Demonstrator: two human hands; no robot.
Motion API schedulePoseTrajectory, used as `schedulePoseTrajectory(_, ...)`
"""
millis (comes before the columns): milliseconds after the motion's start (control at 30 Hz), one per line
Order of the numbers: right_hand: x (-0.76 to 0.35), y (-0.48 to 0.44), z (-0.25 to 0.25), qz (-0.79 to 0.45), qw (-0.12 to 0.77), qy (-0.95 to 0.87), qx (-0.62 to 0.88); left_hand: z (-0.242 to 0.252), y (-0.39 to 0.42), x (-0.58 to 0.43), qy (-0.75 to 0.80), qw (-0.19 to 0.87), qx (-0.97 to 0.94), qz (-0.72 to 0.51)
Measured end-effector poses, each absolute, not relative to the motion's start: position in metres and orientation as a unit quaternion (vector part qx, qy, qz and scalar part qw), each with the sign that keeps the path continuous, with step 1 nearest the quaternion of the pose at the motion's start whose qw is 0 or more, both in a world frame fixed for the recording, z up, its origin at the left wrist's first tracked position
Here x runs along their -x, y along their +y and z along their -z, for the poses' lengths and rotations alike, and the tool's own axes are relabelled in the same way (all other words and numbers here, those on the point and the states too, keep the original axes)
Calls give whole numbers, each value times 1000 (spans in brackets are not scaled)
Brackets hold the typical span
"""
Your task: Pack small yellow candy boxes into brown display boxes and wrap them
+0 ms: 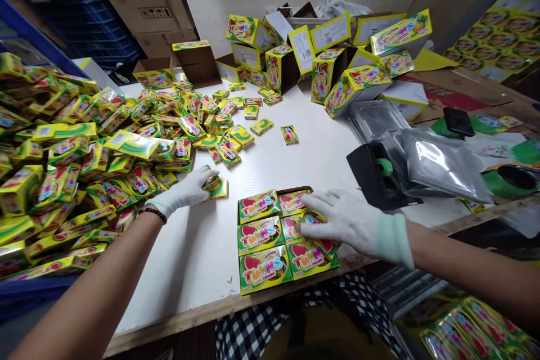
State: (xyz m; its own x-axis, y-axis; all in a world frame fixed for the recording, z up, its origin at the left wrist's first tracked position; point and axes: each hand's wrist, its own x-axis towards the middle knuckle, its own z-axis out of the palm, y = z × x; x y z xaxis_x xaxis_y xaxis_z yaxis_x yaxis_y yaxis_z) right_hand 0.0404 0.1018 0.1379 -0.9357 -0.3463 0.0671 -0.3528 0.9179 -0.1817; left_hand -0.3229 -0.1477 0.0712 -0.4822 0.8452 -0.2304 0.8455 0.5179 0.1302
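My left hand [185,190], in a white glove, is closed around small yellow-green Twins boxes [220,188] just above the table, beside the loose pile. My right hand [348,222], also gloved, reaches over the right side of an open display carton [241,281]. Its thumb and fingers are closed about a small Twins box [315,217], partly hidden by the hand. Another small box lies tilted beneath those fingers. Flat Twins boxes [264,267] with watermelon pictures fill the carton in two columns, printed faces up.
A large heap of small boxes [122,146] covers the table's left side. Open display cartons [323,76] stand jumbled at the back. To the right lie clear plastic sleeves [439,160], a black tape dispenser [375,174] and a phone [459,122]. One small box [289,135] lies alone mid-table.
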Motion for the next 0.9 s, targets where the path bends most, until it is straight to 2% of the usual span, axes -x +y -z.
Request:
schedulePoseTrajectory(100, -23, 105, -131, -51, 35, -952, -299, -74, -150, 320, 867, 130, -481, 15)
schedulePoseTrajectory(200, -13, 112, -135, -61, 31, -938, -339, -80, -155, 311, 879, 106, -465, 30)
schedulePoseTrajectory(367, -10, 114, -148, -128, 1, -970, -208, -83, -167, 300, 886, 94, -452, 38)
schedulePoseTrajectory(533, -6, 98, -129, -128, -27, -984, -124, -76, -173, 301, 889, 81, -448, 46)
schedulePoseTrajectory(633, -8, 83, -109, -166, 9, -978, -124, -75, -172, 305, 890, 72, -447, 60)
schedulePoseTrajectory(733, -12, 67, -93, -175, 55, -982, -52, -79, -169, 308, 893, 69, -439, 67)
schedulePoseTrajectory(800, -12, 57, -87, -151, 58, -987, 0, -82, -167, 308, 906, 59, -418, 34)
schedulePoseTrajectory(900, -11, 50, -83, -130, 50, -990, 10, -84, -164, 302, 922, 73, -372, -82)
